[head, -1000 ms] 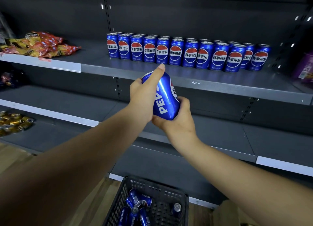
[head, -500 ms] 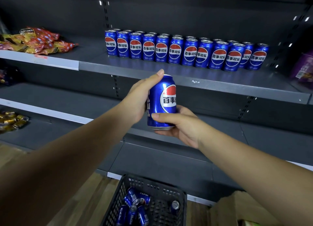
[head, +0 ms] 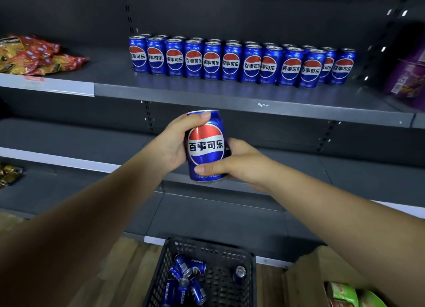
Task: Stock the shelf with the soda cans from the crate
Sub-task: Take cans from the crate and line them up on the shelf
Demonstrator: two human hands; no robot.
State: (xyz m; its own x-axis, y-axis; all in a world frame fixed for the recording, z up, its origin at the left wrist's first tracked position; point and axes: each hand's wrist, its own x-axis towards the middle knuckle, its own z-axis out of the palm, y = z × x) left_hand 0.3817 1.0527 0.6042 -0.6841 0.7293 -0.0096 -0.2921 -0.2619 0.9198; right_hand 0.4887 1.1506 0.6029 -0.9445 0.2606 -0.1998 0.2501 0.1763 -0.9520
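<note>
two hands, left hand [head: 171, 143] and right hand [head: 239, 166], gripping upright can [head: 205, 145]

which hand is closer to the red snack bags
Left. The left hand grips the can on its left, toward the snack bags; the right hand holds its right side, farther away.

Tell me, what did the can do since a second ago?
The can turned from tilted, PEPSI side showing, to upright with its round logo facing the camera. The left grip and right grip kept holding it. The shelf cans and crate stayed put.
</note>
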